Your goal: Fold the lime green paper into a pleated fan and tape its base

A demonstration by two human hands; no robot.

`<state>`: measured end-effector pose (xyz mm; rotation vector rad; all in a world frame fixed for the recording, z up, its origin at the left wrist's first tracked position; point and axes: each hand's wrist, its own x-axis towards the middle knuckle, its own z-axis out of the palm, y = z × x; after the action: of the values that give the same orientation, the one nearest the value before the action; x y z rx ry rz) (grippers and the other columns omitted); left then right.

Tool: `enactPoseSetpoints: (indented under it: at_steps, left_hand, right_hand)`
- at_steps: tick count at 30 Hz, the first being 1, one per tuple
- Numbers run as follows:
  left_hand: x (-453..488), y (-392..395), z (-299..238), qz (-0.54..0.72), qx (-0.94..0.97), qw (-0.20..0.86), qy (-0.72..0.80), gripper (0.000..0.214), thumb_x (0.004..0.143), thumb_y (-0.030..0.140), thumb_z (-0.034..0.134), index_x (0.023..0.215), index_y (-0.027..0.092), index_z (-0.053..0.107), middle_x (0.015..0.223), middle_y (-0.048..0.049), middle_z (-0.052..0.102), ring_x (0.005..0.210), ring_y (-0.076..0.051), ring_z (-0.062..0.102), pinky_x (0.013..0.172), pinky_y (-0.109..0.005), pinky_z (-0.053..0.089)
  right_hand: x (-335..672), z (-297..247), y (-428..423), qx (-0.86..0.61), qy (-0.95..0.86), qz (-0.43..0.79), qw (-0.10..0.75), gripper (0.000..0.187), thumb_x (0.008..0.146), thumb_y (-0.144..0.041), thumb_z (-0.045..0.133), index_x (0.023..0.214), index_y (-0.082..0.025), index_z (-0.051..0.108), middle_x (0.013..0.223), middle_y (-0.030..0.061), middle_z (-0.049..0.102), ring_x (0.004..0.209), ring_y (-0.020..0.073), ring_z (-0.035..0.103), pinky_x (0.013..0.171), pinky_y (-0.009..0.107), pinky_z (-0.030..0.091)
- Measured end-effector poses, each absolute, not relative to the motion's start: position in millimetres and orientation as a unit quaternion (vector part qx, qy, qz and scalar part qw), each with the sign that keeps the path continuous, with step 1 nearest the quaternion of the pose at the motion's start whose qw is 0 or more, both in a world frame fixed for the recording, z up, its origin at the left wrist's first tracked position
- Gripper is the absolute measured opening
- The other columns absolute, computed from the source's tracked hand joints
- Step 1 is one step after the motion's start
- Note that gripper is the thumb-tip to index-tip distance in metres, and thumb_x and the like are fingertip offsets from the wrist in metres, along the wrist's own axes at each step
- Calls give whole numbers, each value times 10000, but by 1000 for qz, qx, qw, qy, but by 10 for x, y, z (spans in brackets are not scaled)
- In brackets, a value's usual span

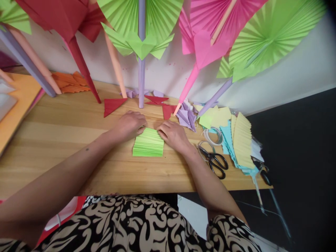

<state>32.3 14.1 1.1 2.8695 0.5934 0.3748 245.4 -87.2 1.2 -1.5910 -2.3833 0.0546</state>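
Observation:
A pleated light-green paper sheet (148,144) lies on the wooden table (65,129) in front of me. My left hand (130,125) rests at its far left corner, fingers curled and pinching the top fold. My right hand (173,134) sits at the far right corner, fingers likewise pressed onto the paper's top edge. Both hands grip the same folded sheet.
Black-handled scissors (214,160) lie right of my right hand, beside tape rolls (213,135) and pleated yellow (243,140) and blue paper. Red triangles (112,105), purple scraps (187,117) and orange folds (69,82) sit farther back. Paper fans on sticks (141,52) lean on the wall.

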Motion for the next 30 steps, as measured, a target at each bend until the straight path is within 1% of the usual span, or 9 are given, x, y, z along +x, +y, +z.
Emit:
enactPoseSetpoints:
  at_steps: [4, 8, 11, 14, 17, 25, 30]
  left_hand:
    - [275, 166, 7, 139, 962, 114, 207, 153, 805, 81, 526, 722, 175, 612, 774, -35, 670, 771, -192, 578, 701, -323, 361]
    - [247, 153, 19, 138, 962, 128, 197, 188, 829, 72, 495, 706, 167, 602, 776, -44, 654, 768, -190, 576, 708, -327, 371]
    - [228, 148, 17, 147, 960, 135, 194, 204, 875, 106, 491, 766, 166, 653, 823, -55, 673, 802, -199, 591, 735, -332, 386]
    - [221, 158, -16, 151, 961, 138, 185, 183, 927, 207, 532, 869, 174, 703, 897, -64, 700, 856, -212, 611, 759, -337, 395]
    - [231, 169, -57, 157, 963, 141, 168, 180, 945, 303, 581, 963, 188, 719, 965, -67, 714, 908, -223, 622, 776, -342, 397]
    - [246, 157, -76, 151, 964, 150, 160, 149, 921, 303, 644, 956, 185, 729, 980, -72, 723, 925, -230, 622, 789, -342, 380]
    - [246, 139, -47, 139, 968, 142, 155, 145, 928, 289, 631, 926, 183, 731, 968, -64, 726, 915, -225, 629, 799, -345, 380]
  right_hand:
    - [2511, 38, -898, -550, -823, 18, 142, 150, 970, -205, 529, 919, -203, 670, 876, 59, 677, 851, 211, 583, 726, 321, 374]
    - [2555, 49, -924, -554, -818, 28, 153, 147, 953, -181, 540, 885, -206, 668, 851, 47, 667, 832, 200, 575, 697, 310, 358]
    - [2562, 46, -932, -559, -813, 37, 158, 176, 954, -176, 521, 864, -210, 668, 840, 48, 654, 826, 198, 565, 687, 309, 346]
    - [2561, 39, -927, -559, -813, 39, 159, 179, 949, -175, 522, 853, -208, 669, 834, 49, 648, 816, 196, 556, 678, 310, 336]
    - [2561, 32, -923, -559, -814, 29, 156, 186, 952, -188, 523, 835, -209, 665, 824, 48, 647, 802, 194, 556, 663, 309, 329]
    - [2568, 28, -934, -548, -821, 18, 159, 187, 949, -173, 522, 826, -205, 658, 827, 44, 654, 811, 188, 564, 669, 303, 342]
    - [2567, 37, -941, -549, -820, 25, 164, 198, 950, -173, 517, 814, -209, 656, 825, 40, 654, 810, 185, 566, 677, 300, 351]
